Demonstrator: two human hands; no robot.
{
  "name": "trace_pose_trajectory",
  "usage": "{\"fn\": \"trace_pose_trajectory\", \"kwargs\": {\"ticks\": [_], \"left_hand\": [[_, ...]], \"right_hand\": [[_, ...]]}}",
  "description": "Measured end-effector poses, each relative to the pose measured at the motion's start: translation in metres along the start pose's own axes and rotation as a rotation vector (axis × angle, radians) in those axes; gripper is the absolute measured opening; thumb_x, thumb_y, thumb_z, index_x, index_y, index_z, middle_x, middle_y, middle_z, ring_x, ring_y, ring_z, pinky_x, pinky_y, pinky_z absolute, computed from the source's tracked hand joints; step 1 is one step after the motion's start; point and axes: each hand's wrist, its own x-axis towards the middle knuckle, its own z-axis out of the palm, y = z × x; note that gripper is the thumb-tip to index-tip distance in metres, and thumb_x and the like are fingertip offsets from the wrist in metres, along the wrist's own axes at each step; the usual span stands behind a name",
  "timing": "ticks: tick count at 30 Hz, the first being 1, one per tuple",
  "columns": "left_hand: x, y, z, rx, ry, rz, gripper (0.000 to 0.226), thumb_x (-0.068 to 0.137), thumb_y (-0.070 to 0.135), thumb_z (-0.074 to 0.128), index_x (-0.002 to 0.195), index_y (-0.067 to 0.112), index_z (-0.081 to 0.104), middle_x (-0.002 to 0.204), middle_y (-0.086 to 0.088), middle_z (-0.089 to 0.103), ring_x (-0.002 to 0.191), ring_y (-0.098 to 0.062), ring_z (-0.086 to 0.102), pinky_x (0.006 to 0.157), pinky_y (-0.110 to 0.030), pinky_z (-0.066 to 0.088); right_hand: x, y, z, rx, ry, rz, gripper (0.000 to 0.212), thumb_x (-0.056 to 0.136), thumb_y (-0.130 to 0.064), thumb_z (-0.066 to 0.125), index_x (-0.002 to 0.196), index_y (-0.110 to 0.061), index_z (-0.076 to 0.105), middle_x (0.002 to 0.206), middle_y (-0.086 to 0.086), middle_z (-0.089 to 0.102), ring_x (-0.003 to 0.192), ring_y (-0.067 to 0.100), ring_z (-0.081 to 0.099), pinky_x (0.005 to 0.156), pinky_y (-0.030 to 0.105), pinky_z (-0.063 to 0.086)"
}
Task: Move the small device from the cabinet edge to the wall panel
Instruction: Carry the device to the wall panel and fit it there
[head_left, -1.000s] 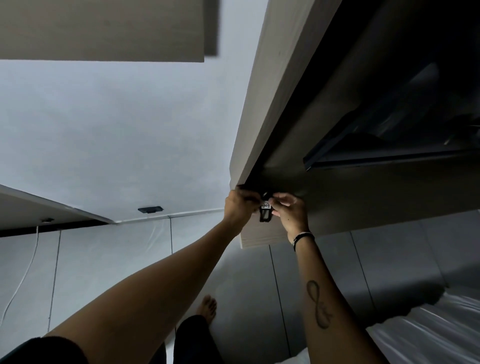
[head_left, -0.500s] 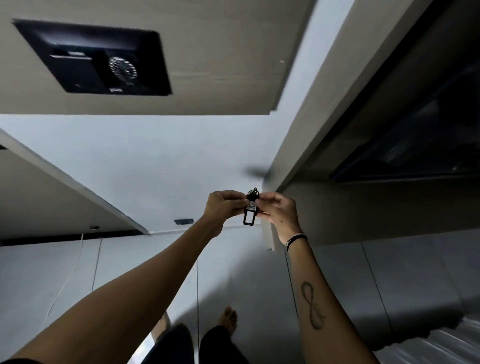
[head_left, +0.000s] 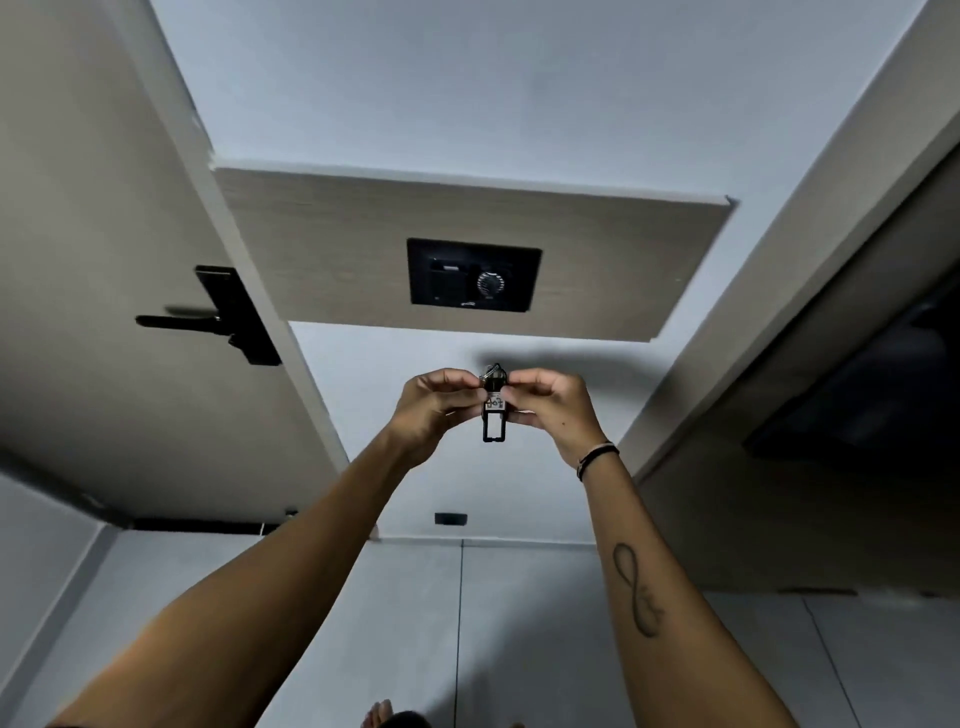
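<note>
The small device (head_left: 493, 410) is a black clip-like piece with a white label and a rectangular loop at its lower end. Both hands hold it in mid-air: my left hand (head_left: 434, 410) pinches its left side, my right hand (head_left: 553, 408) pinches its right side. Straight ahead, just above the hands, hangs the wood-grain wall panel (head_left: 597, 270) with a black switch plate (head_left: 474, 275) carrying a round dial. The device sits below the panel's lower edge and does not touch it. The cabinet edge (head_left: 779, 260) runs along the right.
A door with a black lever handle (head_left: 218, 317) stands at the left. A dark cabinet recess (head_left: 872, 384) fills the right side. A small black socket (head_left: 450, 518) sits low on the white wall. Grey floor tiles and my feet show at the bottom.
Both hands have carried the device away from the cabinet edge to in front of the wall. The view has swung left, bringing the wall panel and door into sight.
</note>
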Motion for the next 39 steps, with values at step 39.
{"fn": "trace_pose_trajectory", "kwargs": {"ticks": [39], "left_hand": [[-0.021,0.281,0.026,0.137,0.007,0.469,0.021,0.083,-0.011,0.080,0.083,0.010,0.081,0.076,-0.005,0.081,0.072,-0.017,0.078,0.072,-0.026,0.066]], "right_hand": [[0.030,-0.267,0.081,-0.144,-0.051,-0.488,0.018,0.088,0.000,0.076,0.102,-0.012,0.074,0.095,0.005,0.076,0.084,0.015,0.076,0.081,0.035,0.066]]}}
